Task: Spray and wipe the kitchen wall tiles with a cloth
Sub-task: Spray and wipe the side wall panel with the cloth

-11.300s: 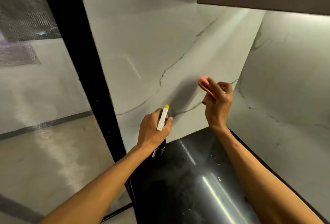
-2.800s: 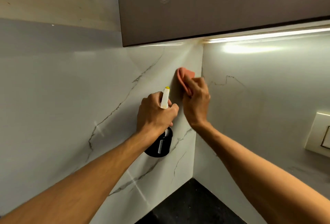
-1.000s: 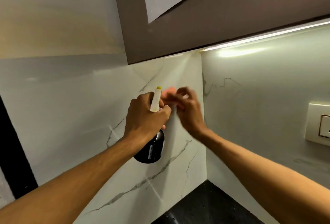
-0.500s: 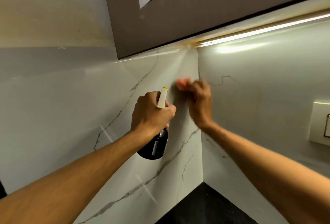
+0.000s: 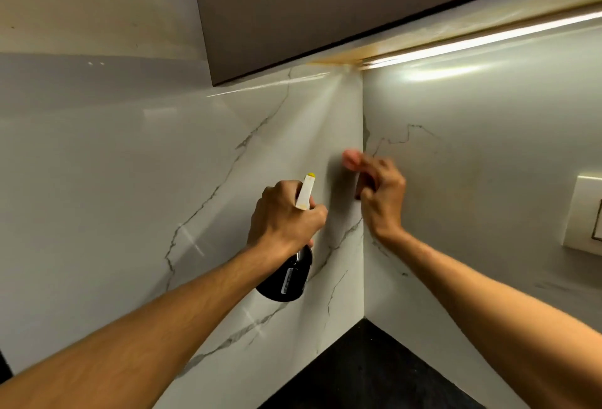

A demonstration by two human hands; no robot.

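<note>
My left hand (image 5: 286, 216) grips a dark spray bottle (image 5: 288, 278) by its neck, its white nozzle with a yellow tip (image 5: 306, 192) pointing up toward the wall. My right hand (image 5: 381, 193) holds a pink cloth (image 5: 351, 158), motion-blurred, against the white marble-veined wall tiles (image 5: 286, 154) right at the inside corner. Only a small end of the cloth shows above my fingers. The two hands are close together, about a hand's width apart.
A grey-brown upper cabinet (image 5: 325, 11) hangs just above, with a lit light strip (image 5: 482, 38) under it on the right. A white switch plate (image 5: 586, 216) sits on the right wall. The black countertop (image 5: 368, 372) lies in the corner below.
My right hand with the cloth has kept rubbing near the wall corner, shifting slightly right and down. My left hand and the bottle have stayed almost still.
</note>
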